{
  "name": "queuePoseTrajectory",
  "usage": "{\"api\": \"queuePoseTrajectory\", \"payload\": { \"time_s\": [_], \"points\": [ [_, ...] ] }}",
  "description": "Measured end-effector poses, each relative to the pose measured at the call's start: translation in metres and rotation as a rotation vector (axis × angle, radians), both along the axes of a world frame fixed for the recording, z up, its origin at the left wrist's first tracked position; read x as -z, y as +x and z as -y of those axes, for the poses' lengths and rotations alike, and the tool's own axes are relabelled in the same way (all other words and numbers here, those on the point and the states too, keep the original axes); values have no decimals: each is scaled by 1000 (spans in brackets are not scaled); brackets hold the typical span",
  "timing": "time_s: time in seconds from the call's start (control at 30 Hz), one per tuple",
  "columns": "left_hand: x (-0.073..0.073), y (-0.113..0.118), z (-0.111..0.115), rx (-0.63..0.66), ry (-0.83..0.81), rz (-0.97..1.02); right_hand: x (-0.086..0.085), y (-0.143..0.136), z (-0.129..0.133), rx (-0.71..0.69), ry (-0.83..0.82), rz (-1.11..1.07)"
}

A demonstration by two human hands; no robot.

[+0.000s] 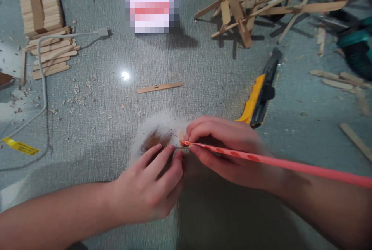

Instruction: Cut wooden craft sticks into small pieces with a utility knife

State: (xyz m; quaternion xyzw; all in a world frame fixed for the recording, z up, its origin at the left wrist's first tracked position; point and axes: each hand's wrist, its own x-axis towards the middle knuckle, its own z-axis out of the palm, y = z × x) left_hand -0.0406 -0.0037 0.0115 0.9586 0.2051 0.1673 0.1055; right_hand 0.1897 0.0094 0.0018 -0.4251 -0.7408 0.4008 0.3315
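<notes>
My right hand (221, 151) is closed round a pink pencil (241, 154) with darker red oval dimples. The pencil's tip rests at a short wooden craft stick (181, 135), most of which is hidden by my fingers. From the other side my left hand (155, 178) holds the stick against the table, its fingertips bent and close together. A thin dark edge shows between the two hands, too small to name. Beyond them lies a single craft stick (159, 87) with a small slot cut in its middle.
A yellow and black utility knife (260, 93) lies to the right. Joined craft sticks (241, 9) spread across the back right. A banded stick bundle (42, 9), loose sticks (55, 54) and a white cable (43, 71) lie left. Shavings and a worn brown patch (157, 137) mark the table.
</notes>
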Motion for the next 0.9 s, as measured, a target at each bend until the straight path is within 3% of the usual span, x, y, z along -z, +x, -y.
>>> {"api": "queuePoseTrajectory", "payload": {
  "time_s": [0.9],
  "points": [
    [-2,1,-1,22,-10,-18,2,2,1,-2,-12,-19]
  ]
}}
